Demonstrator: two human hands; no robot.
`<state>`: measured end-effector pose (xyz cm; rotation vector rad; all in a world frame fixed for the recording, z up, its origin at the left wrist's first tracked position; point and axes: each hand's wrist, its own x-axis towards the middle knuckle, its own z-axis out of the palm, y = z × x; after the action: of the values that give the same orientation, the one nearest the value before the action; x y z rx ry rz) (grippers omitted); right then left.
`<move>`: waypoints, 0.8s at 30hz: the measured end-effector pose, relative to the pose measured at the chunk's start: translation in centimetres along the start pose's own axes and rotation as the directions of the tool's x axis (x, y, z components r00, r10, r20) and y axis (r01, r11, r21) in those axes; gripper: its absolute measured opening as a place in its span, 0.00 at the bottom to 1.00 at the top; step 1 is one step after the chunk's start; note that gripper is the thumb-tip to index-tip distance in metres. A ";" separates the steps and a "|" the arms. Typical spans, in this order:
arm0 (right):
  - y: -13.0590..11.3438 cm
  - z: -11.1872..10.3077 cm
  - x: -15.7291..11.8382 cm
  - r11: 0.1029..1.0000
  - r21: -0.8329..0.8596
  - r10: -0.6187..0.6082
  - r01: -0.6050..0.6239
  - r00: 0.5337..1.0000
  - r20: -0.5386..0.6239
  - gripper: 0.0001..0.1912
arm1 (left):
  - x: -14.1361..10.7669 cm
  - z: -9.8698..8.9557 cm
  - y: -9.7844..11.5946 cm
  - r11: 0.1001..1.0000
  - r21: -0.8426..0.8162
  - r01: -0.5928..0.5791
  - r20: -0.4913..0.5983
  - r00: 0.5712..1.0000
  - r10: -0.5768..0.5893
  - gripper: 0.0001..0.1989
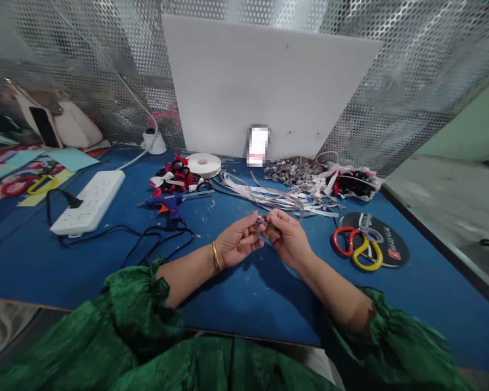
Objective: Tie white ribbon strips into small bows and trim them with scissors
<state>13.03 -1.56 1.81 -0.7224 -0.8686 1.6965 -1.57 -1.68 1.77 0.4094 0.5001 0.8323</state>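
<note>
While both hands meet over the blue table, the L hand and R hand share a small grey piece, each pinching it betw. thumb & fingertips, other fingers loosely curled. It sits right where the fingertips meet, mostly covered, so exact shape can't be told. Prob. v. light, soft-ish & bendy, maybe slippery like satin and easily creased; best held at its edges or ends w/ a light pinch, not squashed in the palm. Just beyond the hands: loose white & grey ribbon strips, w/ a heap of grey bits behind and a clear bag of dark & red stuff to its R. L of the L hand: blue glue gun, w/ red, white & black bows past it and a white roll next to those. R of the R hand: scissors w/ red & yellow handles, on a black disc. Farther out: power strip well L; phone straight ahead, screen blurred, by the white board.
</note>
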 end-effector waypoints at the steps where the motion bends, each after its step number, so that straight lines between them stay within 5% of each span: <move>1: 0.0 0.0 0.0 1.000 -0.019 -0.003 0.003 1.000 -0.007 0.11 | 0.0 0.0 0.1 1.000 0.008 0.017 -0.006 1.000 -0.017 0.15; 7: -0.4 0.5 -0.5 0.985 -0.169 -0.044 0.037 0.998 -0.038 0.15 | 0.0 0.0 0.0 0.966 0.257 0.008 -0.100 0.995 0.018 0.14; 10: -0.6 0.8 -0.7 0.983 -0.184 -0.022 0.010 0.998 -0.062 0.16 | 0.0 0.2 -0.1 0.907 0.417 -0.054 -0.055 0.995 0.085 0.11; 19: -1.2 0.4 -0.3 0.971 -0.225 0.052 -0.085 0.987 -0.150 0.18 | 0.2 0.3 -0.1 0.547 0.792 -0.271 0.140 0.953 0.269 0.15; 24: -1.0 0.2 -0.2 0.949 -0.316 -0.036 -0.012 0.989 -0.145 0.19 | 0.3 -0.1 -0.3 0.565 0.778 -0.274 0.151 0.955 0.255 0.15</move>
<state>13.43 -1.65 2.78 -1.0442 -1.0485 1.4856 -1.23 -1.63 1.47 1.3668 0.7997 0.8572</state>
